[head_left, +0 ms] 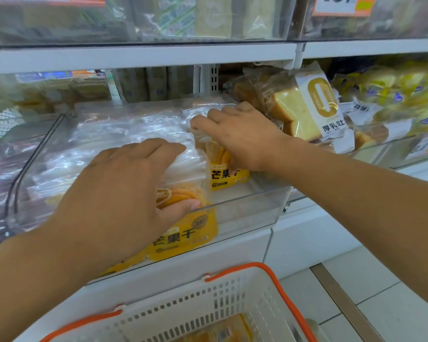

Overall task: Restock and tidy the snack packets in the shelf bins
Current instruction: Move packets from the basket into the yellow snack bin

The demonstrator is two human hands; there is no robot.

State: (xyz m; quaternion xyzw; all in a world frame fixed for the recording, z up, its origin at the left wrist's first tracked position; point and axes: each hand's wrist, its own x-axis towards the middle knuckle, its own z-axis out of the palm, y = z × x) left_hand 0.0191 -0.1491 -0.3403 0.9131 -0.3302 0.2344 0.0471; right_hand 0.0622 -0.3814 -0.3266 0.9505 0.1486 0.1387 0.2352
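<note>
A clear plastic shelf bin (252, 206) holds yellow dried-mango snack packets. My left hand (124, 191) lies over the front packet (183, 235), fingers curled across its top and thumb pressing its clear window. My right hand (240, 137) reaches deeper into the bin and grips the top of a second, upright mango packet (227, 178). More clear-topped packets (124, 137) lie stacked behind and to the left of both hands.
Bagged sliced toast (304, 107) fills the bin to the right, with yellow-wrapped cakes (405, 90) beyond. A white shopping basket with orange handles (269, 275) sits below, holding another packet (223, 332). A shelf rail (139, 56) runs overhead.
</note>
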